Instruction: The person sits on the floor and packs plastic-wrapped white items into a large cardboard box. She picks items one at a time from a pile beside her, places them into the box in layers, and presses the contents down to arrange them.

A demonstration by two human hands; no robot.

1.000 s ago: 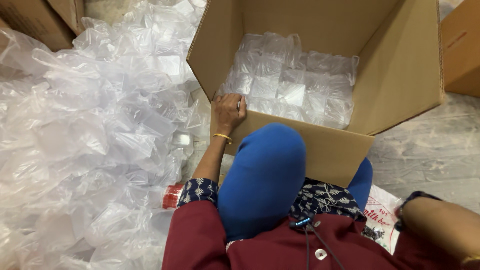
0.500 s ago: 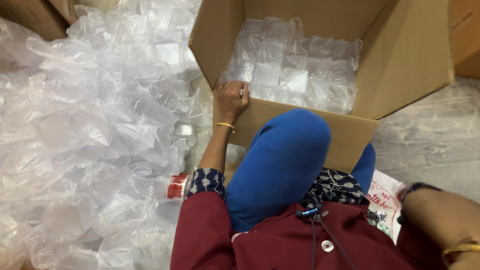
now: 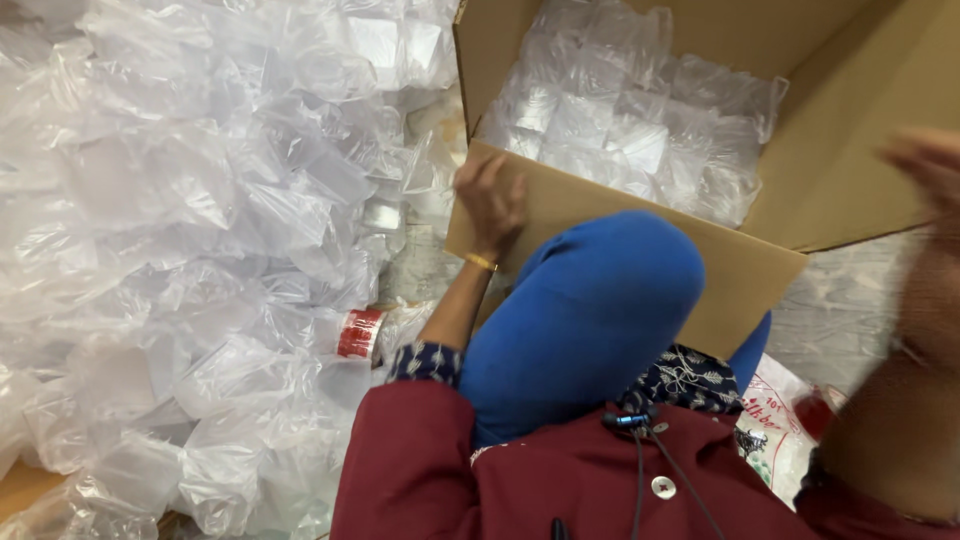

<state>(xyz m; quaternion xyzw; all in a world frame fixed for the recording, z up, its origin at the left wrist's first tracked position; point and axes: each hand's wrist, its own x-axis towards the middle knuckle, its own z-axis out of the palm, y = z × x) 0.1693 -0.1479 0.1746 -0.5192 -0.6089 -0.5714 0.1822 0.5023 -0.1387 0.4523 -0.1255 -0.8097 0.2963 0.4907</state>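
My left hand, with a gold bangle on the wrist, grips the near wall of an open cardboard box at its left corner. Inside the box lie several clear plastic packets. My right hand is raised at the right edge of the view, blurred, beside the box's right flap; whether it holds anything is unclear. My bent knee in blue cloth presses against the box's near wall.
A big heap of clear plastic packets covers the floor to the left. A red-capped item lies among them near my elbow. A printed white bag lies on the floor at the lower right.
My left hand stays on the box's near wall. My right arm has lifted from low at the right to up beside the box. The view has shifted closer to the box.
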